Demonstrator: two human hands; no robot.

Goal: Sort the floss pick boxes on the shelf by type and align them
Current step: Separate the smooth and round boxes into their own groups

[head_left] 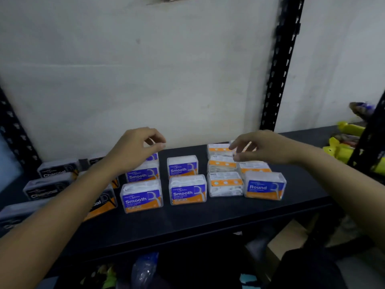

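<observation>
Head view of a storage rack. A stained white wall (145, 69) fills the upper half. In front of it lies a black shelf (208, 217), carried by perforated black uprights (279, 65).

The floss pick boxes stand on the shelf in three groups:
- **Left:** dark Charcoal boxes (56, 171) in loose, skewed rows, partly hidden by the left forearm.
- **Centre:** clear Smooth boxes (187, 190) with blue and orange labels facing forward, in two columns. The left column has three boxes and the right column two, with a gap between the columns.
- **Right:** the Round box (264, 185) shows its label at the front. The white-and-orange boxes (226, 183) beside and behind it show plain faces, so their type cannot be read.

Both bare forearms reach in from the lower corners.
- **Left hand:** the left hand (135, 150) hangs above the rearmost Smooth box of the left column. Its fingers are loosely curled, thumb and forefinger are close together, and nothing is held between them.
- **Right hand:** the right hand (262, 149) hangs over the rear white-and-orange boxes, fingers slack and parted, and grasps nothing. It is blurred, so whether its fingertips touch a box cannot be told.

Yellow objects (350, 151) lie at the far right end of the shelf. A cardboard carton (287, 238) sits below the shelf edge.
</observation>
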